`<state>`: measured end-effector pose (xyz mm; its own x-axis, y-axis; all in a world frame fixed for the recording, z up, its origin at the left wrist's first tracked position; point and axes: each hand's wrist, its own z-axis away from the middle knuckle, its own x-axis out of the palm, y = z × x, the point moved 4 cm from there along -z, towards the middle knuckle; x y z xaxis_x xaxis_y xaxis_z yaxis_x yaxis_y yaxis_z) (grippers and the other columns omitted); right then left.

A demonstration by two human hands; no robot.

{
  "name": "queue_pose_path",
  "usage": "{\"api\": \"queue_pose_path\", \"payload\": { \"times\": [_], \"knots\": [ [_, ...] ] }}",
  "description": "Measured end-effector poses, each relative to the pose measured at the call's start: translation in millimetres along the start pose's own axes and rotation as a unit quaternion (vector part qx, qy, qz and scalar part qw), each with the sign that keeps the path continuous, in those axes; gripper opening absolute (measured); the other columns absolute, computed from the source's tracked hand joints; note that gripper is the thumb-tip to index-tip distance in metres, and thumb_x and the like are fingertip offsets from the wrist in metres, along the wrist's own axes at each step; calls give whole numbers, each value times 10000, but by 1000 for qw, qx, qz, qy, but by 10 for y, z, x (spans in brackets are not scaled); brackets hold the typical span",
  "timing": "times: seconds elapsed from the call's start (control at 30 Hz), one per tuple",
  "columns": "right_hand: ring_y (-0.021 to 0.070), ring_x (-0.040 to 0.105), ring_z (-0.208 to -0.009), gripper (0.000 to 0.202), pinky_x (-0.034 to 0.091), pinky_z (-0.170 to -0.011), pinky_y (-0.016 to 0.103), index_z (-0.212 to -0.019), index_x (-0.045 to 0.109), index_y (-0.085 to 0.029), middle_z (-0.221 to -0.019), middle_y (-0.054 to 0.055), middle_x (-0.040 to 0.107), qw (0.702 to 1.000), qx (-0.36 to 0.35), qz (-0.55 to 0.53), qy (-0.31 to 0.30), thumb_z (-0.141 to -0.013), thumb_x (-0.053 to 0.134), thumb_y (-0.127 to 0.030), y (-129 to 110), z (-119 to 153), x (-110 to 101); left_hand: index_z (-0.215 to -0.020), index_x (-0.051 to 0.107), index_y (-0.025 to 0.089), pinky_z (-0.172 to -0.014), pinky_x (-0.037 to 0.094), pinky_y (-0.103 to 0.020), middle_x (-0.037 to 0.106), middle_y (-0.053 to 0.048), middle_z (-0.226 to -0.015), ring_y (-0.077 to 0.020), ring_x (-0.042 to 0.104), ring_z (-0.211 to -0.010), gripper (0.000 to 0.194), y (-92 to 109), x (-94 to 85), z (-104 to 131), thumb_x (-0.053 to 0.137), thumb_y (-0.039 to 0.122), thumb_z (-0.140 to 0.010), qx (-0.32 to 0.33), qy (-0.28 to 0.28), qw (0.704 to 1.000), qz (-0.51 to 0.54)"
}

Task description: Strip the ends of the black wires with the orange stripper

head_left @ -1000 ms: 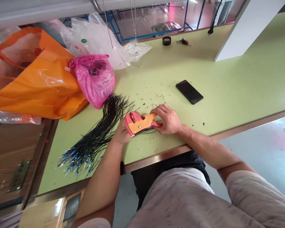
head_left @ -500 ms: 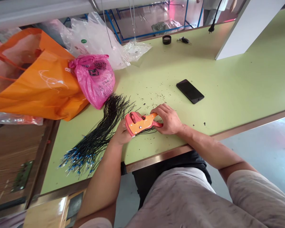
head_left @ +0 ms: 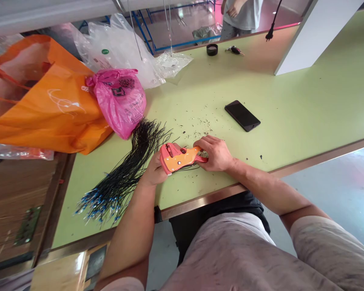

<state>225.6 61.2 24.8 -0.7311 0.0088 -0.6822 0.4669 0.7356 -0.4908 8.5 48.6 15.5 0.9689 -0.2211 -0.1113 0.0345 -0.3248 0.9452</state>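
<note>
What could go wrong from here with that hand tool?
The left hand is close against the head of the orange-and-red tool, fingers mostly hidden; they might get pinched if the right hand squeezes the handles.
Loose ends of the black wires fan out near the tool and could snag.
Small scraps beyond the tool may scatter if brushed.

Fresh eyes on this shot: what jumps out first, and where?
First, the big orange bag on picture left, with a knotted pink bag beside it. Next, the red-and-orange hand tool near the center, the right grip on its handles, the left grip at its head. Between, blue-tipped black wires spread over the green bench.
</note>
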Motion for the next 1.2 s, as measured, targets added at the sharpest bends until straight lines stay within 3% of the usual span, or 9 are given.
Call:
{"api": "queue_pose_path", "payload": {
  "times": [0.1, 0.23, 0.33, 0.47, 0.6, 0.77, 1.0, 1.2],
  "knots": [
    [178, 561, -686, 249, 405, -639, 309, -943, 685, -210, -752, 35, 677, 1000, 12, 12, -2, -960, 607, -447, 7, 32, 25, -904, 753, 253, -694, 611, -361, 734, -72, -906, -210, 674, -741, 427, -35, -18, 29, 801, 674, -849, -4, -15, 999, 44],
    [148, 491, -612, 230, 315, -581, 300, -872, 670, -216, -680, 6, 609, 999, 36, 36, -10, -972, 580, -403, 22, 66, 68, -994, 752, 258, -770, 653, -400, 753, -70, -885, -237, 715, -784, 382, -98, -62, 48, 854, 591, -838, -23, 3, 999, 39],
    [177, 547, -686, 176, 385, -631, 317, -954, 676, -217, -761, 29, 658, 999, 22, 34, -3, -959, 597, -374, 23, 46, 66, -967, 752, 255, -822, 662, -432, 764, -85, -905, -273, 746, -864, 390, -141, -63, 42, 853, 605, -828, -20, 7, 999, 34],
    [261, 609, -904, 266, 513, -837, 410, -1127, 664, -193, -1012, 115, 737, 999, -13, 24, 36, -918, 653, -357, 13, -8, 9, -899, 768, 237, -873, 655, -444, 763, -94, -929, -303, 765, -935, 433, -168, -57, 30, 839, 655, -812, 5, 23, 999, 25],
    [288, 598, -961, 288, 518, -876, 448, -1181, 638, -207, -1076, 123, 729, 999, -1, 13, 32, -923, 658, -335, 17, -24, 1, -908, 784, 224, -831, 648, -398, 767, -81, -917, -248, 746, -855, 416, -139, -23, 15, 845, 628, -828, 15, 48, 999, 16],
    [295, 593, -989, 307, 516, -901, 464, -1201, 631, -210, -1106, 128, 722, 1000, 1, 5, 18, -941, 664, -370, 11, -17, 16, -954, 762, 224, -874, 669, -435, 784, -92, -977, -293, 779, -943, 485, -101, 35, -11, 866, 670, -794, -4, 53, 998, 24],
    [300, 597, -1011, 313, 508, -909, 470, -1207, 634, -212, -1114, 129, 713, 1000, 8, 5, 20, -951, 672, -387, 16, -24, 20, -898, 790, 227, -863, 670, -400, 792, -85, -909, -252, 773, -879, 366, -126, -26, -21, 851, 585, -847, 13, 31, 999, 23],
    [302, 594, -1029, 319, 521, -926, 472, -1214, 634, -209, -1130, 135, 706, 1000, 2, -16, 9, -953, 668, -389, 7, -26, 15, -1002, 818, 215, -845, 678, -422, 799, -106, -922, -269, 781, -868, 424, -170, -15, -8, 876, 595, -824, -13, 37, 998, 39]
  ]
}}
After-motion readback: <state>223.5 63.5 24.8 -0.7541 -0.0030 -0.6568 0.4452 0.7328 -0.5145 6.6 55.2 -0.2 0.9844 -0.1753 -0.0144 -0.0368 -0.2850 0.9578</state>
